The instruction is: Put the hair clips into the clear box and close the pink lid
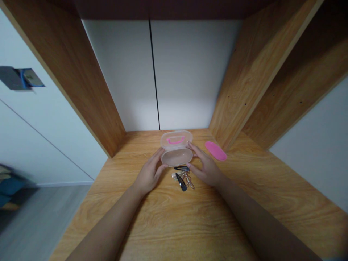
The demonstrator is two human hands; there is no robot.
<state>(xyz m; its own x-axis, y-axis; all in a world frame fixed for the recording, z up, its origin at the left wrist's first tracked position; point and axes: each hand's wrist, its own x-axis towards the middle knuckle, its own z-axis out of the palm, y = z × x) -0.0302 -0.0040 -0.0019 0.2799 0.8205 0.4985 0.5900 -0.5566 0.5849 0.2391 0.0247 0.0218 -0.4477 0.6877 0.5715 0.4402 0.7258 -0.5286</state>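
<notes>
A small clear oval case (176,157) sits open on the wooden desk (190,221), caught between the fingertips of both hands. The left hand (149,174) lies flat with its fingers stretched and loosely spread; their tips reach the case's left end and the thumb points in at its near edge. The right hand (207,168) mirrors it, fingers extended along the right end and thumb aimed at the near edge. Neither hand is curled into a grasp; whether the fingertips press on the plastic or merely rest against it cannot be told.

The case's long axis runs from one set of fingertips to the other, left to right. Its lid (176,139) stands up from the far side, just beyond the fingertips, its hollow facing the person, with a pink handle (175,141) showing through it.

Between the two thumbs, on the wrist side of the case, lies a small cluster of hair clips (181,177): one dark clip lies crosswise, another slants back toward the person. Out past the right fingers, apart from them, a pink oval piece (215,150) lies flat, its length running diagonally.
</notes>
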